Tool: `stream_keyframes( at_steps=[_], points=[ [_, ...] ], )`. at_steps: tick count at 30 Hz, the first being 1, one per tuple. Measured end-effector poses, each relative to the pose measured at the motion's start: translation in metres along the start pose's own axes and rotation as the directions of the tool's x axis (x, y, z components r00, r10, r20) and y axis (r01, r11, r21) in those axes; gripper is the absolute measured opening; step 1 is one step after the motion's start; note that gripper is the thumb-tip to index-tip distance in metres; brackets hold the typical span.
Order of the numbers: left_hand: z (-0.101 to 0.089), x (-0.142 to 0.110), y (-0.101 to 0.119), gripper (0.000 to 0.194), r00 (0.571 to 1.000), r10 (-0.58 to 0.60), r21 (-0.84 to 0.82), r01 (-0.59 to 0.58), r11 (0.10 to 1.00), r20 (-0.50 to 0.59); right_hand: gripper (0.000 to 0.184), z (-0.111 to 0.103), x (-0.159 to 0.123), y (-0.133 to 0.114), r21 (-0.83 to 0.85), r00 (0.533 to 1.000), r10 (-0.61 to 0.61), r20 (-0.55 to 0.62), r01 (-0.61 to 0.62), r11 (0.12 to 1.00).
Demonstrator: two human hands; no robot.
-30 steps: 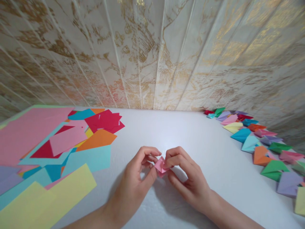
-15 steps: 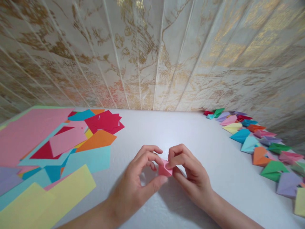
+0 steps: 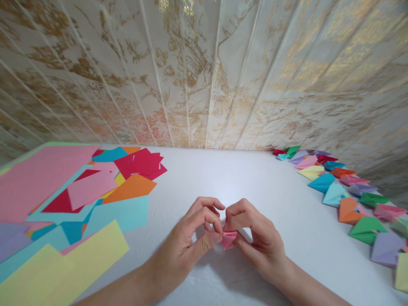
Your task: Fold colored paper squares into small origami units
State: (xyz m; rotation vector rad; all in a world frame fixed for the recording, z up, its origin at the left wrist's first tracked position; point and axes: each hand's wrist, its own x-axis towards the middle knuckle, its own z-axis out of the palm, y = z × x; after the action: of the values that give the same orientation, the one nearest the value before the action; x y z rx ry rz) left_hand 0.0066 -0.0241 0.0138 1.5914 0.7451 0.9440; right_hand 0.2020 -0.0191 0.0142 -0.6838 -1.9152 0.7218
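A small piece of folded pink paper (image 3: 228, 240) is held between my two hands, just above the white table (image 3: 204, 174). My left hand (image 3: 194, 236) pinches its left edge between thumb and index finger, the other fingers curled above. From the right, my right hand (image 3: 259, 238) grips the piece with its thumb and bent index finger. Its folds show as a small pointed shape with layers along the top; the parts under the fingertips are hidden.
Loose coloured paper, such as a yellow sheet (image 3: 98, 255), a light blue sheet (image 3: 119, 212) and red pieces (image 3: 140, 163), covers the left side. Rows of folded paper shapes, including a green one (image 3: 366, 229), line the right edge. A patterned curtain (image 3: 197, 85) hangs behind the table.
The folded pink paper has moved slightly down and right and been turned, showing its layered top edge. My left fingers have closed onto its left edge.
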Motion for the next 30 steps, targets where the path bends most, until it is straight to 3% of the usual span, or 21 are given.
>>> stream_keyframes(
  at_steps=[6, 11, 16, 21, 27, 30],
  points=[
    [-0.002, 0.000, -0.002, 0.021, 1.000, -0.018, -0.082, 0.020, 0.996, 0.020, 0.028, 0.001, -0.001, -0.003, 0.005, 1.000, -0.003, 0.003, 0.003, 1.000],
    [0.000, 0.001, -0.003, 0.029, 0.989, -0.115, -0.250, 0.134, 0.959, 0.091, 0.022, 0.002, 0.000, -0.004, 0.006, 1.000, 0.022, 0.009, -0.022, 1.000],
    [0.002, 0.001, -0.007, 0.028, 0.977, -0.176, -0.384, 0.208, 0.900, 0.119, 0.024, -0.002, 0.002, -0.001, -0.124, 0.994, -0.083, 0.074, 0.091, 0.988],
    [0.005, 0.001, -0.007, 0.025, 0.974, -0.219, -0.475, 0.222, 0.851, 0.062, 0.025, -0.006, 0.003, -0.002, -0.371, 0.975, -0.212, 0.073, 0.224, 0.901],
    [0.010, 0.004, -0.008, 0.060, 0.943, -0.320, -0.584, 0.308, 0.751, 0.086, 0.024, -0.010, 0.002, 0.001, -0.638, 0.941, -0.310, 0.135, 0.322, 0.699],
    [0.009, 0.006, -0.008, 0.055, 0.943, -0.331, -0.616, 0.279, 0.737, 0.031, 0.031, -0.013, 0.001, 0.002, -0.607, 0.957, -0.261, 0.129, 0.284, 0.742]
  ],
)
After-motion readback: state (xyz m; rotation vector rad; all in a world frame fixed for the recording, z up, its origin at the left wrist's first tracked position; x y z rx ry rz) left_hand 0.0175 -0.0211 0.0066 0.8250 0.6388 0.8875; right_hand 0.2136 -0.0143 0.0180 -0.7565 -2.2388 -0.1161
